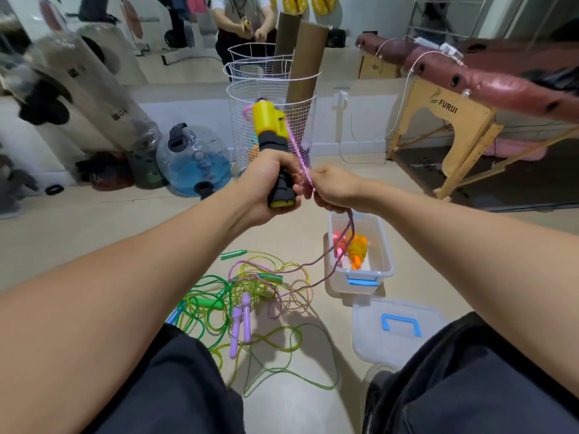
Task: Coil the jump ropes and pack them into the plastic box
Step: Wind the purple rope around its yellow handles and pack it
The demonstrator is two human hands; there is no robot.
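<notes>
The left hand [266, 180] grips the yellow-and-black handle [272, 145] upright, fingers wrapped round the foam. The right hand [333, 191] pinches the purple rope [300, 159] just beside it, and the cord trails down across the open plastic box [383, 245] to the floor. There's the danger: that tail runs into the tangled pile [250, 296] of green and yellow ropes, so a hard pull could snag and drag the heap along. Coiled orange and pink ropes already sit inside the box.
</notes>
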